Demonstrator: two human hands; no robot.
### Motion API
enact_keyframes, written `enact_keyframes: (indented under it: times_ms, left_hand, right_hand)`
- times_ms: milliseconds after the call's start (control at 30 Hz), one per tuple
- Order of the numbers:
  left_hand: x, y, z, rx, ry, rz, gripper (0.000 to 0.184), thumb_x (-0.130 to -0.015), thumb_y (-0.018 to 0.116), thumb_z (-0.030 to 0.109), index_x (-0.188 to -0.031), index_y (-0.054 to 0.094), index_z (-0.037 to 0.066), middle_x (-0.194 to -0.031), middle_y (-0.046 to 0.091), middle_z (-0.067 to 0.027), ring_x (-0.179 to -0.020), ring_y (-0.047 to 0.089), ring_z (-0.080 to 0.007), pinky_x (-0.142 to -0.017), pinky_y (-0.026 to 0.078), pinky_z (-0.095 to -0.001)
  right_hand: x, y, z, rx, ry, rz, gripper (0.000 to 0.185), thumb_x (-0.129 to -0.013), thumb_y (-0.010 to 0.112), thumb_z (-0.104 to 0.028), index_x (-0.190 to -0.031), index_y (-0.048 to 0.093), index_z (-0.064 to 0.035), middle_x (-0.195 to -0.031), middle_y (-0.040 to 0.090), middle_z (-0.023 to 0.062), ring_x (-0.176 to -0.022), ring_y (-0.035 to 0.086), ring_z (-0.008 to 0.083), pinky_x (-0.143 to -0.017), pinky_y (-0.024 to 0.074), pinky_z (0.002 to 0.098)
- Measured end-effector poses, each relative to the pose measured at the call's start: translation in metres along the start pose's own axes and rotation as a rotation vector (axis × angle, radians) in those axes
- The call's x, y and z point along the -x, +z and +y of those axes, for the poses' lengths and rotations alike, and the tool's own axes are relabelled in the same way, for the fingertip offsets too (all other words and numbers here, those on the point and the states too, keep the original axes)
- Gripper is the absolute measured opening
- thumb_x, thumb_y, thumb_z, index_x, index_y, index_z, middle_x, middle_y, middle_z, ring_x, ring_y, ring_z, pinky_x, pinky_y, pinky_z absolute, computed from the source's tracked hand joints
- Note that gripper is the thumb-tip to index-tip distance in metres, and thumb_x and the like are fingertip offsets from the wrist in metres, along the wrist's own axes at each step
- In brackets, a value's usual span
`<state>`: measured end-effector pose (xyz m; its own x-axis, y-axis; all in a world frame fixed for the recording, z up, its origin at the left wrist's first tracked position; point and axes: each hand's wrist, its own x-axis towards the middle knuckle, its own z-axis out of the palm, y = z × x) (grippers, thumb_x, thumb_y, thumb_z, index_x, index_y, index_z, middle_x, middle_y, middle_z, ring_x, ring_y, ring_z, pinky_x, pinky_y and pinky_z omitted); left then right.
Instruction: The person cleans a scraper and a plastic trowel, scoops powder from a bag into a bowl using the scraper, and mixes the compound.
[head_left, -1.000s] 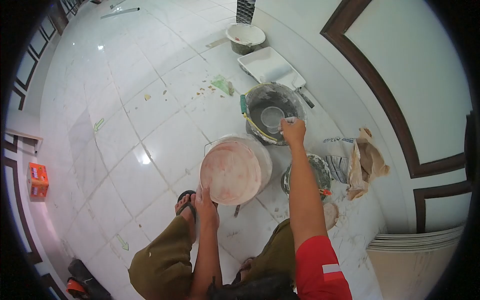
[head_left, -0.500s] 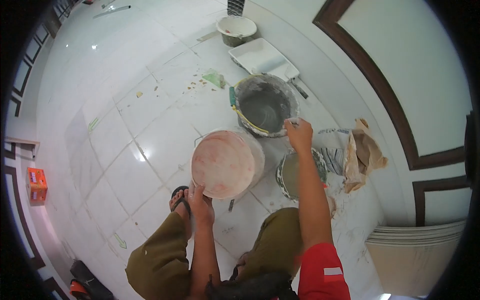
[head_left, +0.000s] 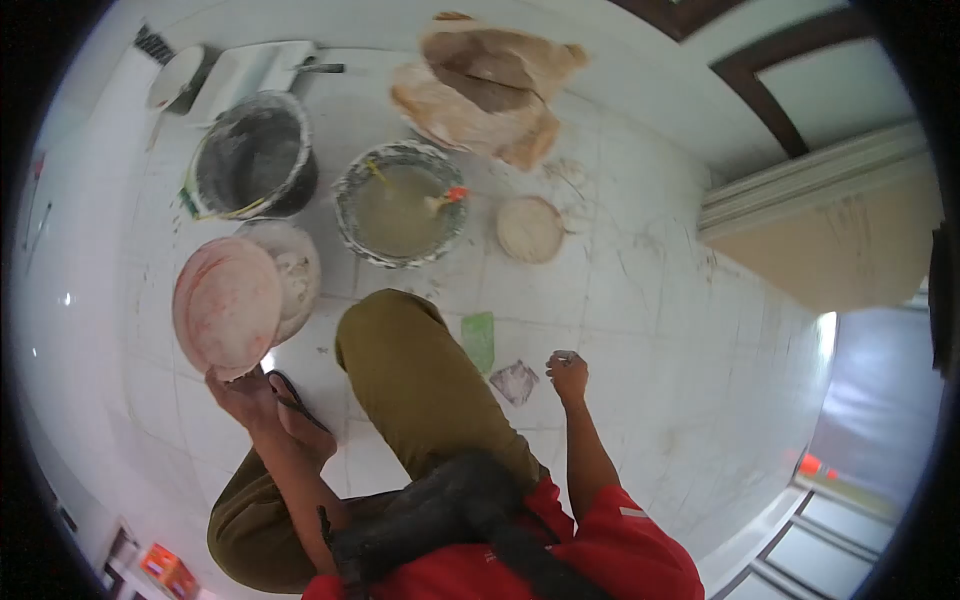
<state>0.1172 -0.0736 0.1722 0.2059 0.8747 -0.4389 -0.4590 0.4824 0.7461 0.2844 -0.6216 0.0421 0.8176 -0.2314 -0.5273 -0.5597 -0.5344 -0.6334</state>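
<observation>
My left hand [head_left: 245,392] grips the lower rim of a whitish bucket [head_left: 228,305] with pink stains. The bucket stands beside my sandalled foot. Over the floor at the right, my right hand [head_left: 568,376] has its fingers curled; a small greyish patch shows at the fingertips, too small to make out. Nearest to this hand lie a crumpled greyish packet [head_left: 515,382] and a flat green piece [head_left: 478,342]. Ahead of my knee, a bucket of murky liquid [head_left: 400,210] holds a brush [head_left: 445,200] with a red-orange end.
A dark grey-coated bucket [head_left: 255,155] with a yellow handle stands at the upper left, near a white paint tray [head_left: 235,85] and a small bucket [head_left: 180,80]. An open paper sack [head_left: 490,80] leans near the wall. Stacked boards [head_left: 820,215] rest at the right.
My right hand has let go of the dark bucket's rim and moved to the right, low over the floor. My left hand stays on the pink-stained bucket. The view has turned right.
</observation>
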Motion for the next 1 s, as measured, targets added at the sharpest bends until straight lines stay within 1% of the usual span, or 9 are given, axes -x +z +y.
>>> enact_keyframes:
  times_ms: [67,167,200,300,700,800,867,900,1000]
  left_hand:
    - [-0.005,-0.002,0.011,-0.034,0.021,-0.048,0.058,-0.096,0.063,0.037,-0.141,0.050,0.002,-0.142,0.055,-0.0165,-0.128,0.057,-0.0331,-0.109,0.050,-0.0458]
    - [-0.003,0.005,0.022,-0.022,0.017,-0.083,0.064,-0.093,0.068,0.035,-0.143,0.047,0.001,-0.145,0.051,-0.0173,-0.130,0.054,-0.0341,-0.109,0.049,-0.0467]
    - [0.004,0.017,0.028,0.005,0.017,-0.065,0.067,-0.092,0.070,0.034,-0.145,0.044,0.001,-0.146,0.049,-0.0174,-0.131,0.053,-0.0346,-0.109,0.049,-0.0472]
    - [0.015,0.035,0.036,0.025,0.045,-0.064,0.075,-0.090,0.073,0.031,-0.149,0.038,0.001,-0.149,0.045,-0.0178,-0.132,0.051,-0.0357,-0.110,0.049,-0.0476]
    - [0.051,0.073,0.071,0.069,0.103,-0.008,0.071,-0.095,0.069,0.036,-0.149,0.038,0.002,-0.147,0.044,-0.0140,-0.134,0.049,-0.0294,-0.115,0.045,-0.0441]
    - [0.063,0.084,0.092,0.060,0.057,-0.043,0.071,-0.095,0.070,0.038,-0.147,0.039,0.001,-0.146,0.045,-0.0152,-0.132,0.051,-0.0291,-0.113,0.047,-0.0428]
    - [0.083,0.106,0.110,0.099,0.006,-0.039,0.075,-0.094,0.071,0.039,-0.148,0.038,-0.001,-0.146,0.045,-0.0163,-0.130,0.053,-0.0283,-0.111,0.049,-0.0411]
    - [0.088,0.112,0.122,0.108,0.021,-0.037,0.075,-0.094,0.071,0.039,-0.148,0.038,-0.001,-0.146,0.045,-0.0163,-0.130,0.053,-0.0283,-0.111,0.049,-0.0411]
    - [0.103,0.125,0.152,0.042,0.032,-0.128,0.081,-0.092,0.074,0.041,-0.150,0.035,-0.002,-0.145,0.046,-0.0171,-0.129,0.054,-0.0271,-0.109,0.051,-0.0388]
  right_hand:
    - [0.000,0.003,0.057,0.211,-0.041,-0.032,0.032,-0.087,0.072,-0.023,-0.109,0.070,0.0004,-0.087,0.076,0.0181,-0.077,0.076,0.0316,-0.076,0.0599,0.0418]
    - [0.015,0.018,0.095,0.481,-0.248,0.014,0.032,-0.083,0.077,-0.017,-0.110,0.071,-0.0013,-0.094,0.077,0.0172,-0.081,0.075,0.0304,-0.078,0.0597,0.0403]
    - [0.021,0.022,0.090,0.516,-0.126,-0.039,0.044,-0.079,0.081,-0.019,-0.119,0.067,-0.0037,-0.105,0.074,0.0192,-0.096,0.071,0.0368,-0.087,0.0578,0.0455]
    - [0.036,0.028,0.060,0.637,-0.120,-0.083,0.064,-0.075,0.087,-0.024,-0.129,0.058,-0.0062,-0.122,0.063,0.0216,-0.117,0.062,0.0390,-0.097,0.0548,0.0469]
    - [0.021,0.032,0.061,0.758,-0.070,-0.134,0.081,-0.066,0.095,-0.032,-0.128,0.051,-0.0053,-0.137,0.054,0.0230,-0.134,0.047,0.0401,-0.108,0.0439,0.0507]
    - [0.016,0.023,0.076,0.706,-0.169,-0.161,0.079,-0.065,0.095,-0.032,-0.125,0.050,-0.0056,-0.122,0.065,0.0219,-0.123,0.059,0.0396,-0.100,0.0495,0.0496]
    - [0.017,0.009,0.064,0.509,-0.026,-0.302,0.083,-0.062,0.097,-0.032,-0.129,0.057,-0.0029,-0.101,0.072,0.0179,-0.094,0.069,0.0380,-0.087,0.0556,0.0471]
    - [0.015,0.003,0.058,0.510,-0.043,-0.309,0.083,-0.062,0.097,-0.032,-0.129,0.057,-0.0029,-0.101,0.072,0.0179,-0.094,0.069,0.0380,-0.087,0.0556,0.0471]
    - [-0.010,-0.013,0.032,0.248,-0.336,-0.137,0.047,-0.077,0.088,-0.028,-0.108,0.067,0.0006,-0.085,0.072,0.0171,-0.078,0.067,0.0298,-0.074,0.0536,0.0412]
